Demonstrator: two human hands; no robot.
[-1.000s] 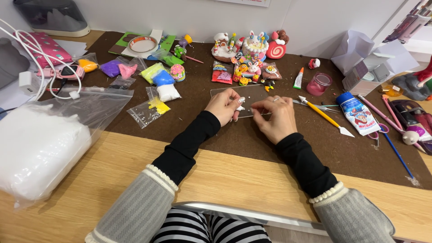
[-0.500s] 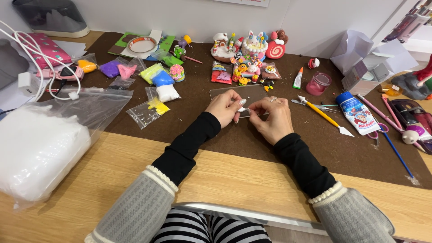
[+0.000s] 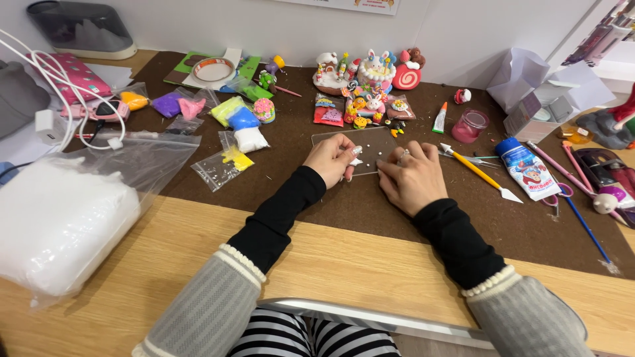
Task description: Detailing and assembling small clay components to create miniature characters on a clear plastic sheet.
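Note:
A clear plastic sheet (image 3: 344,137) lies on the brown mat (image 3: 317,198) in front of me. My left hand (image 3: 333,158) pinches a small piece of white clay (image 3: 356,161) at the sheet's near edge, with a tiny white ball by the fingertips. My right hand (image 3: 413,180) rests palm down on the sheet's right end, fingers curled and pressing on it; whatever lies beneath them is hidden. Both forearms wear black sleeves under grey knit cuffs.
Bags of coloured clay (image 3: 239,119) lie to the left, a big bag of white stuffing (image 3: 59,225) nearer. Clay cake figures (image 3: 370,73) stand behind the sheet. To the right are a yellow tool (image 3: 476,170), a glue tube (image 3: 527,168), a pink jar (image 3: 471,125) and scissors (image 3: 562,192).
My right hand has dropped from a raised pinch onto the sheet, palm down. My left hand stays in place with the white clay.

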